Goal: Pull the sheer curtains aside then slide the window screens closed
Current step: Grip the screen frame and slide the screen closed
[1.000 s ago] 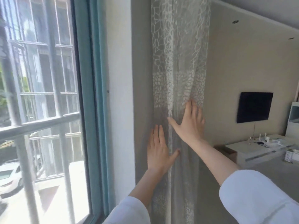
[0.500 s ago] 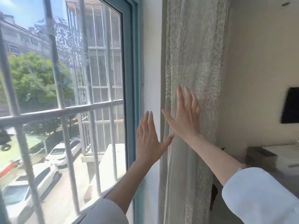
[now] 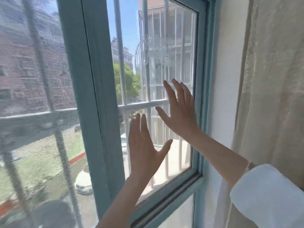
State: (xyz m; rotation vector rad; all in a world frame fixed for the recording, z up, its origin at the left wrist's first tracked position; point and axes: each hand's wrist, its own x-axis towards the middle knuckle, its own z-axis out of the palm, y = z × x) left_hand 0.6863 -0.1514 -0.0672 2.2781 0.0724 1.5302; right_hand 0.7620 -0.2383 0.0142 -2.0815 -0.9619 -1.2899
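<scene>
The sheer cream curtain [image 3: 273, 89] hangs bunched against the wall at the far right. A teal-framed window fills the rest of the view. Its mesh screen [image 3: 36, 99] covers the left part, bounded by a wide teal upright [image 3: 88, 102]. The right pane [image 3: 158, 46] is bare glass with no mesh over it. My left hand [image 3: 144, 150] is raised flat in front of that pane, fingers spread, holding nothing. My right hand [image 3: 179, 111] is higher and to the right, near the frame's right edge [image 3: 202, 96], also open and empty. Whether either palm touches the glass is unclear.
White metal security bars [image 3: 141, 105] run outside the glass. A white wall strip [image 3: 227, 79] separates the window frame from the curtain. A lower fixed pane [image 3: 179, 216] sits under the frame's bottom rail. Street, cars and buildings lie outside.
Both hands left the curtain and swung left to the window's right pane. My view turned left, so the curtain now sits at the right edge and the mesh screen has come into sight.
</scene>
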